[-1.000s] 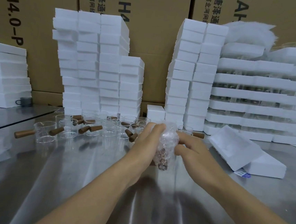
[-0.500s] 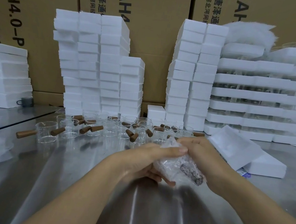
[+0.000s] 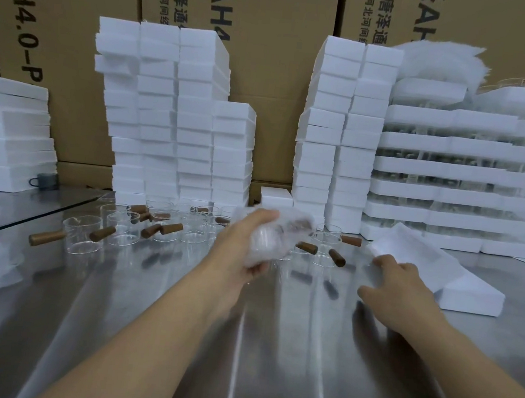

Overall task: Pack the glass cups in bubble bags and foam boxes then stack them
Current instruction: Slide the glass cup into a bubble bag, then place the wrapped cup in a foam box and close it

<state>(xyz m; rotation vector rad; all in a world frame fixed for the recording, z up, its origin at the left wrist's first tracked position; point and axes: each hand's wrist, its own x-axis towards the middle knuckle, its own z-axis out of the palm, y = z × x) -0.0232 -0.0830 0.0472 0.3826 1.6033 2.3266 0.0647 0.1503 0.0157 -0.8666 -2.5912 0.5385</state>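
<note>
White foam boxes [image 3: 173,110] on silver table [image 3: 254,374]; brown cartons [image 3: 267,71], black print, behind table; clear cups [image 3: 83,229], brown handles [image 3: 171,228]; grey mug [image 3: 45,179]; bubbled clear bag [image 3: 274,241].

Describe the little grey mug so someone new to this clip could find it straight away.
Start at the low stack of foam slabs on the far left. At its right foot stands the grey mug. Unlike the clear glass cups nearby, it is opaque with a loop handle.

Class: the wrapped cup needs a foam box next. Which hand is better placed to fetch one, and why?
The right hand: it is free, fingers spread, just beside the tilted foam box. The left hand is busy gripping the bubble-wrapped cup.
</note>
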